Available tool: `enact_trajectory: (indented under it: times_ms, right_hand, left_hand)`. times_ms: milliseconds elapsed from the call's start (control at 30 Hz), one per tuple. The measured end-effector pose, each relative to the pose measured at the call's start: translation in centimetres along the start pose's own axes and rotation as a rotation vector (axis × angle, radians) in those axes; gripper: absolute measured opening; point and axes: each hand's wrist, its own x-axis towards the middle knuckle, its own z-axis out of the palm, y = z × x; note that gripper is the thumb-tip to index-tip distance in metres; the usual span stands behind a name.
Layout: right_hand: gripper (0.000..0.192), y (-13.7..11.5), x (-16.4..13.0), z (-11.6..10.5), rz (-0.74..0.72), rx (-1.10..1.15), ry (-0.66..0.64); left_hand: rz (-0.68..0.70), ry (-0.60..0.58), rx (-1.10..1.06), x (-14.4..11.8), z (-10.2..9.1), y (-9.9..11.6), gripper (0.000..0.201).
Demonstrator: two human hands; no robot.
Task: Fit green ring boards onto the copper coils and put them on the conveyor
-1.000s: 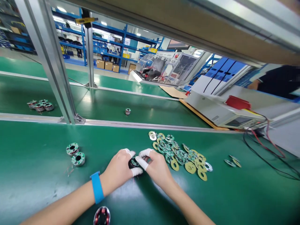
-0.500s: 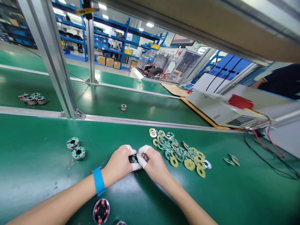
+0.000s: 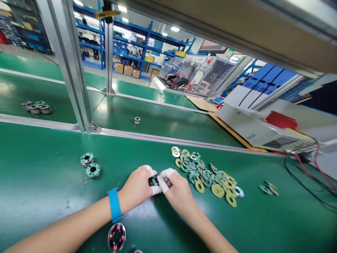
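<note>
Same part (image 3: 153, 181) between both hands (image 3: 138, 184)

I read plain green on the surface (image 3: 52, 154), white finger covers (image 3: 157, 190) on left hand (image 3: 137, 184) and right hand (image 3: 181, 191), blue wristband (image 3: 114, 205). Held part (image 3: 154, 181): black, green. Disc pile (image 3: 206, 174) toward far edge: yellow, mottled green. Near-edge ring (image 3: 111, 236): red, black, silver.

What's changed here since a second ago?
The lone ring part on the far strip and the cluster of ring parts there have slid left relative to the metal post; the view shifted slightly too. Nothing was visibly taken or let go: the left hand and right hand stay at the small dark part. The disc pile and the nearer pair of ring parts stayed put.
</note>
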Motion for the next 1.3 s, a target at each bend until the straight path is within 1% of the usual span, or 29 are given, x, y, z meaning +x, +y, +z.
enact_trajectory:
  times_ms: [100,167,267,333,400,433,500,533,600,733,800,933,1033,1233,1300]
  right_hand:
    - [0.02,-0.1,-0.1,0.1,-0.014,-0.014,0.016]
    - [0.019,0.0,-0.1,-0.1,0.0,0.015,0.016]
    - [0.015,0.7,0.0,-0.7,0.079,0.18,-0.03]
    - [0.015,1.3,0.1,-1.2,0.151,0.374,-0.09]
    - [0.027,1.9,0.0,-1.4,0.194,0.568,-0.182]
    - [0.034,2.0,0.0,-1.4,0.196,0.642,-0.238]
    - [0.041,2.2,-0.1,-1.2,0.172,0.717,-0.329]
    - [0.042,2.1,-0.2,-0.9,0.158,0.724,-0.344]
    - [0.04,2.0,-0.3,-0.5,0.145,0.708,-0.331]
    - [0.038,2.0,-0.4,0.1,0.146,0.7,-0.295]
    - [0.038,2.1,-0.4,0.2,0.142,0.713,-0.288]
    - [0.037,2.1,-0.5,0.5,0.145,0.733,-0.246]
    - [0.037,1.9,-0.5,0.7,0.148,0.719,-0.223]
    - [0.039,1.8,-0.6,0.8,0.167,0.708,-0.213]
    - [0.039,2.0,-0.6,0.9,0.165,0.71,-0.216]
  left_hand:
    - [0.005,-0.015,0.005,0.0,-0.2,0.1,0.013]
    - [0.004,-0.036,0.005,-0.1,-0.5,0.2,0.015]
    - [0.01,-0.035,0.018,-0.5,-1.2,0.6,0.03]
    - [0.033,0.004,0.062,-0.9,-1.6,0.9,0.035]
    - [0.081,0.025,0.141,-1.3,-1.6,1.0,0.03]
    - [0.112,0.009,0.194,-1.5,-1.5,1.0,0.028]
    - [0.189,-0.056,0.313,-1.7,-1.1,0.8,0.028]
    - [0.233,-0.082,0.372,-1.8,-0.8,0.7,0.028]
    - [0.317,-0.096,0.47,-1.8,-0.4,0.4,0.027]
    - [0.454,-0.073,0.581,-1.8,0.0,0.2,0.023]
    - [0.499,-0.06,0.611,-1.9,0.3,0.1,0.021]
    - [0.528,-0.029,0.656,-2.1,0.9,0.0,0.021]
    - [0.549,-0.049,0.684,-2.2,1.1,0.1,0.021]
    - [0.609,-0.12,0.751,-1.7,0.4,0.4,0.022]
    - [0.61,-0.139,0.727,-1.6,0.2,0.3,0.022]
